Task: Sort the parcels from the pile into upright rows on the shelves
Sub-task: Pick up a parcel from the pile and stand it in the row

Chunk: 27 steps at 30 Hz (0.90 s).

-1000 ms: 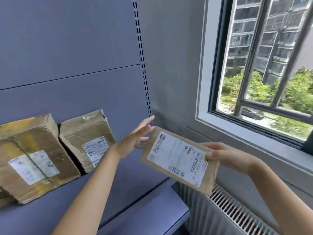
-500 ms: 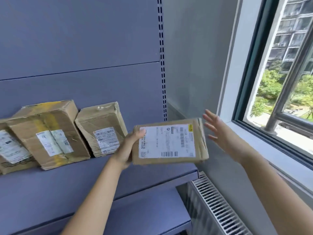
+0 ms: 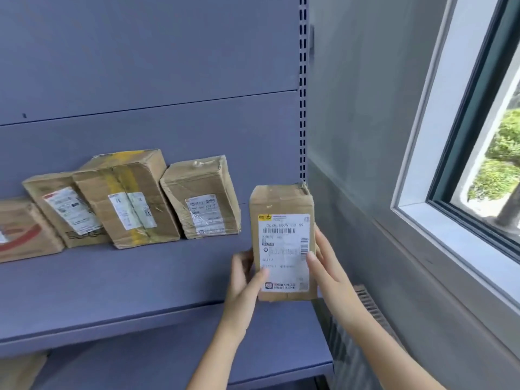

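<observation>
Standing along the shelf (image 3: 112, 282), left to right: red-marked box (image 3: 25, 232), labelled box (image 3: 66, 212), yellow-taped box (image 3: 126, 198) and wrinkled box (image 3: 201, 198), all leaning back on the rear panel. The row looks part done. The pile is out of view, so what remains is unknown. Right of a gap comes the fifth parcel (image 3: 282, 243) — brown, upright, label forward, top crumpled, above the shelf's front edge. Left hand (image 3: 243, 280) grips its left side with the thumb on the label — right hand (image 3: 327, 266) clasps its right side.

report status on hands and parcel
Left hand, right hand both grip the parcel. Upright at the shelf's right end. Nothing between it and the shelved row.
</observation>
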Tool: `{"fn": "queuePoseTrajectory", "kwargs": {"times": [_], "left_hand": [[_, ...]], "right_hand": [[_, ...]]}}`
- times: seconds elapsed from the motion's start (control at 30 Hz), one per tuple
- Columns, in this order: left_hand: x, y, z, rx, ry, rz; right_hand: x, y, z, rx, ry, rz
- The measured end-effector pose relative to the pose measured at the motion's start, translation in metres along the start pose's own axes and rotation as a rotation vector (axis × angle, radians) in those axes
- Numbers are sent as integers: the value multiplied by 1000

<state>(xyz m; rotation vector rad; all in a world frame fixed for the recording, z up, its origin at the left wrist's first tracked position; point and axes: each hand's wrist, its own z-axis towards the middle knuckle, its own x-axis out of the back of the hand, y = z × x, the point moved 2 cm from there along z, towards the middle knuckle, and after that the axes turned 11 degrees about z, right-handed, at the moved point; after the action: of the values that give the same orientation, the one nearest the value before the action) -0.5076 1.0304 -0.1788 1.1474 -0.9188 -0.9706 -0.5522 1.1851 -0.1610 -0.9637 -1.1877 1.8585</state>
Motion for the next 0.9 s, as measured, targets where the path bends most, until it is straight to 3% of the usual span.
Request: {"fn": "queuePoseTrajectory", "kwargs": {"times": [0.23,0.53,0.73,0.83,0.9], "left_hand": [[-2,6,-10,-86,-4,62],[-5,0,34,-47,50,57],[11,-9,96,63,177,445],[21,-21,123,22,278,747],[27,-26,138,-31,396,807]], "right_hand": [[-14,40,5,-7,-18,-145],[-10,49,36,-98,-39,-82],[-6,59,87,-130,21,-189],[1,64,119,-189,64,-233],[1,61,138,-219,59,-277]]}}
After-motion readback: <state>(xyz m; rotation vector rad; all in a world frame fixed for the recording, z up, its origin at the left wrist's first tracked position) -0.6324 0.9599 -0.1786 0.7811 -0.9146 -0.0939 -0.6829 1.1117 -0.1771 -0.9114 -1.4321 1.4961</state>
